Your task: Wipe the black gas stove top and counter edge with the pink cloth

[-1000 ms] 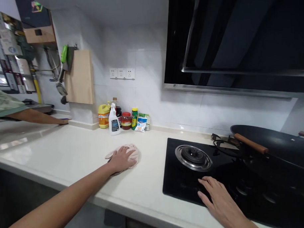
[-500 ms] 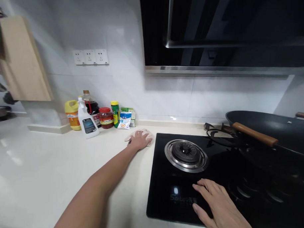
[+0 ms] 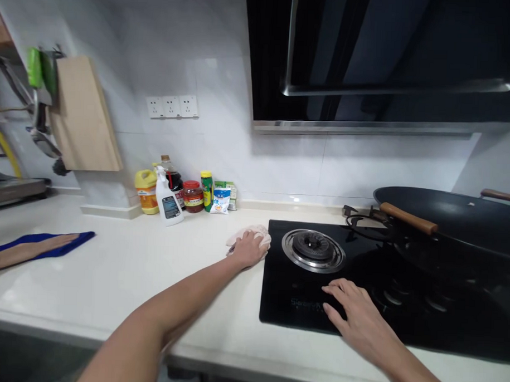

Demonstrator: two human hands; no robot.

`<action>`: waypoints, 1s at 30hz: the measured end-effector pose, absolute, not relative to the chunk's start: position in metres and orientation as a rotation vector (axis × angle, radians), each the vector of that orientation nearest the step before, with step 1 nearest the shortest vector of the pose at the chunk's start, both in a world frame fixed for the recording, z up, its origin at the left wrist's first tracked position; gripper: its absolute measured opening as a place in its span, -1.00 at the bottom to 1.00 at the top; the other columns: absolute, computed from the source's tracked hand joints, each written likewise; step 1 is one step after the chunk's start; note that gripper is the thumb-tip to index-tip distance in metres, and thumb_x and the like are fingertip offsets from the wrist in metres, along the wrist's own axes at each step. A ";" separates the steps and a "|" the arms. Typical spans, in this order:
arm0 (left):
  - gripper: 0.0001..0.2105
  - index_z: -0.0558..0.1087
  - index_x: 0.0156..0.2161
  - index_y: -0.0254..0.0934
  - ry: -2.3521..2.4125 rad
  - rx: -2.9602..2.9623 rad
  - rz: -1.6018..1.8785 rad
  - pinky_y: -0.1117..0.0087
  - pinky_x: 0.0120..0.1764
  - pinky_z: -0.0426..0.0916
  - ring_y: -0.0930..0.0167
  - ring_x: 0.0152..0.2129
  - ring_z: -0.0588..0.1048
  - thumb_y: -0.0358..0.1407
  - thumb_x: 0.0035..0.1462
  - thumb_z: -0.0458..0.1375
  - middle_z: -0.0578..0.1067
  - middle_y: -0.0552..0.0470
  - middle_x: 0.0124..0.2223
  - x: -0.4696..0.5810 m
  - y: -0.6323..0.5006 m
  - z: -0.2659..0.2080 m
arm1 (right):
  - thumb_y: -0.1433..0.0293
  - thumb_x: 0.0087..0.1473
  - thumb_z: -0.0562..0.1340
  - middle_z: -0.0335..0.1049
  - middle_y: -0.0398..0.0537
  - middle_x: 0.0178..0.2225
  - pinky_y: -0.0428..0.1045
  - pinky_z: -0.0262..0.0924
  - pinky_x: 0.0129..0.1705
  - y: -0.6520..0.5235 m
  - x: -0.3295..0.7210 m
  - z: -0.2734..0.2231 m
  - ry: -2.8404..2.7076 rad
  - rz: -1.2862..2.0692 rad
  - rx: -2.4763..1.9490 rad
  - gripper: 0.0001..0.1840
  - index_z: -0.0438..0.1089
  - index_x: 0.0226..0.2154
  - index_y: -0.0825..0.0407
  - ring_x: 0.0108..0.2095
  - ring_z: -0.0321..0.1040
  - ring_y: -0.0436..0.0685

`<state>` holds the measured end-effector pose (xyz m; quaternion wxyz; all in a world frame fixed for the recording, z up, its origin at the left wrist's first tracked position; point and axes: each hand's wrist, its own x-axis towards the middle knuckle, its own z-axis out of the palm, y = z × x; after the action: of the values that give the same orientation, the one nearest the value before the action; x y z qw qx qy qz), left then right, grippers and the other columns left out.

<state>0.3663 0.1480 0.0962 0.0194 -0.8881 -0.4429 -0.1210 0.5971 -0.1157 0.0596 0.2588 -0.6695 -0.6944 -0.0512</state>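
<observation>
A pale pink cloth [image 3: 260,230] lies bunched on the white countertop [image 3: 151,282], right against the left edge of the black gas cooktop [image 3: 284,303]. My left hand [image 3: 248,250] presses down on it, fingers bent over the fabric. Over the front of the cooktop is my right hand [image 3: 351,308], fingers apart and nothing in them; whether its fingertips touch the glass I cannot tell. Just beyond it sits the left burner [image 3: 314,249], with a steel ring and no pot on it.
A wok [image 3: 458,220] with wooden handles covers the right burner. Along the wall stand a white spray bottle [image 3: 170,202], a red-lidded jar [image 3: 193,197] and several other containers. Another person's hand [image 3: 61,241] rests on a blue cloth [image 3: 79,243] at left. The range hood [image 3: 367,106] hangs above.
My left hand has drawn the cloth closer to me along the cooktop's left edge. My view has shifted, and the other person's hand and more of the blue cloth now show at left.
</observation>
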 end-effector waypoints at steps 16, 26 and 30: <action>-0.70 0.51 -0.10 -0.08 -1.149 -3.131 -1.094 0.14 0.07 0.37 0.22 -0.04 0.41 -0.02 0.28 0.03 0.49 -0.08 -0.05 0.270 -0.038 0.088 | 0.24 0.33 0.05 0.40 0.07 -0.04 0.16 0.20 0.06 -0.115 0.590 0.056 -1.925 -0.320 -1.722 -0.59 0.43 0.07 0.02 -0.04 0.34 0.19; -0.52 0.45 0.21 -0.03 -1.247 -2.958 -0.549 -0.02 0.25 0.24 0.10 0.29 0.24 -0.01 0.26 0.01 0.33 -0.06 0.34 0.352 0.035 0.088 | 0.35 0.29 0.11 0.40 0.02 -0.11 0.14 0.16 0.06 -0.129 0.576 0.087 -2.058 -0.283 -1.529 -0.77 0.49 -0.21 -0.02 -0.05 0.31 0.17; -0.50 0.42 0.23 -0.05 -1.337 -2.873 -0.460 -0.04 0.22 0.26 0.07 0.31 0.23 -0.01 0.27 -0.01 0.32 -0.07 0.36 0.382 0.088 0.095 | 0.29 0.25 0.20 0.39 -0.08 -0.18 0.07 0.11 0.09 -0.121 0.549 0.117 -2.450 -0.118 -1.343 -0.84 0.45 -0.26 -0.01 -0.12 0.29 0.09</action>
<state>0.3818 0.0883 0.0946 -0.0301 -0.8969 -0.4172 -0.1438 0.5490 -0.1210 0.1172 0.1717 -0.4730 -0.8632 -0.0417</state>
